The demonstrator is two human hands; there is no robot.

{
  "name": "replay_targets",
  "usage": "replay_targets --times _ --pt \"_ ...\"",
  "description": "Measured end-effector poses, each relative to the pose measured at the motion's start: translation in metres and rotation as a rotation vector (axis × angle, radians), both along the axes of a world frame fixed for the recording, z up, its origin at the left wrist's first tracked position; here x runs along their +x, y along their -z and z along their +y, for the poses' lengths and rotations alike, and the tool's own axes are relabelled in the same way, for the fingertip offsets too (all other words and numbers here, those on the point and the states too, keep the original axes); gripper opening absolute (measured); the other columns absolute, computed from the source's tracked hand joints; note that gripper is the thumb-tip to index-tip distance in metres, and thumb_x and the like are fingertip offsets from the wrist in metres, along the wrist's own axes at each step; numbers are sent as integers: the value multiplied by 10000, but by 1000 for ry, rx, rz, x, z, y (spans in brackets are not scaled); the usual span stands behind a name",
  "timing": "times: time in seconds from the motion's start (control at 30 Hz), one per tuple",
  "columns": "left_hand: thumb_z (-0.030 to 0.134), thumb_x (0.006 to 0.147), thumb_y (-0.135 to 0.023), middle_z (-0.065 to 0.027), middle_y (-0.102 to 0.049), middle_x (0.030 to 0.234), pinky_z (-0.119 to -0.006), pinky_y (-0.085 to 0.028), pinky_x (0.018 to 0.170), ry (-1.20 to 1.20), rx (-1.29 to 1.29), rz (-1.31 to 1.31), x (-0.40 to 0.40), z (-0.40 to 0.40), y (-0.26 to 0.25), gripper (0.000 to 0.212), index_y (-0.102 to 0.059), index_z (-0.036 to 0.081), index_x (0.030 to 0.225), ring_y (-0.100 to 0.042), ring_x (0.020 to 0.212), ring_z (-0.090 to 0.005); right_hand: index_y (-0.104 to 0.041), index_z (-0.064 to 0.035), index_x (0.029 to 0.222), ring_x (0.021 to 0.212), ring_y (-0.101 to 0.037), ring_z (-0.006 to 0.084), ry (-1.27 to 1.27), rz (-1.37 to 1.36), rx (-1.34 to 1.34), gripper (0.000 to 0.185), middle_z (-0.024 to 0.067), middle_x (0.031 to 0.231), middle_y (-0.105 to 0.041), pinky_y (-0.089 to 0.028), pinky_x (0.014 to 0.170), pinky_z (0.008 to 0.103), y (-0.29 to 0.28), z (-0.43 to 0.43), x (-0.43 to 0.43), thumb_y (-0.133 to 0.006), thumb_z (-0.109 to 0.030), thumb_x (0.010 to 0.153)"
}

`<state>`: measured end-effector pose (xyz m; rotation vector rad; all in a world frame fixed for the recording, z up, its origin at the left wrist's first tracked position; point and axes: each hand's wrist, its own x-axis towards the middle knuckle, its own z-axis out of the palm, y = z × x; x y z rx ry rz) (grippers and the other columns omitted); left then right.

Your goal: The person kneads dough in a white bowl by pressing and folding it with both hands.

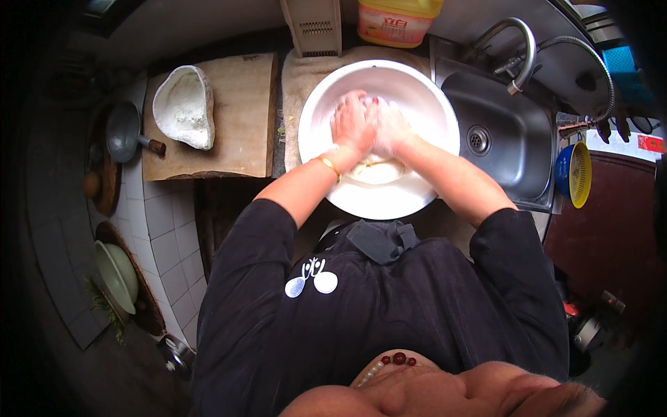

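A large white basin (315,130) stands before me on the counter. In it lies a pale, soft lump of dough (379,173), mostly visible on the side nearest my body. My left hand (353,122) presses down at the dough's far part, a gold-coloured bangle on its wrist. Right beside it, touching, my right hand (391,126) bears on the dough too, coated with white, flour-like residue. Both sets of fingers point away from me, and the palms hide the part of the dough beneath them.
To the left, a thick wooden board (242,114) carries a white-crusted bowl-like container (185,109). A steel sink (513,135) with a curved faucet (529,52) adjoins the basin on the right. Behind stand a yellow jug (398,23) and a beige slotted holder (315,31).
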<state>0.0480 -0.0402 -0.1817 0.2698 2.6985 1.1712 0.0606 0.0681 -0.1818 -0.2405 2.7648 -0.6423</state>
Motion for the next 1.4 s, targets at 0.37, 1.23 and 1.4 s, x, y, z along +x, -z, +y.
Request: replay_targets --times 0.37,1.23,1.4 --pt "299 947 -447 -247 -613 1019 -377 -445 882 -51 535 -188 18 -48 -37 395 -584 -63 1029 -585 1014 -330 -544 -32 1146 1013 -579 395 52 -136 -264 415 263 1089 -598 -449 886 444 -65 -7 22 -455 -347 890" --pt "356 974 -391 -252 -522 1181 -425 -337 1007 196 554 -91 38 -55 -35 452 -490 -24 1198 -446 1158 -395 -503 -55 1246 1267 -370 419 -174 326 196 525 257 1332 -419 -206 1090 550 -7 -15 61 -492 -413 864" --pt "333 963 -412 -283 -497 1238 -408 -330 1033 108 545 -137 20 -49 -6 480 -458 -51 1248 -440 1206 -389 -519 -80 1237 1273 -377 394 -131 444 228 542 237 1330 -434 -261 1058 549 24 -12 39 -497 -459 850"
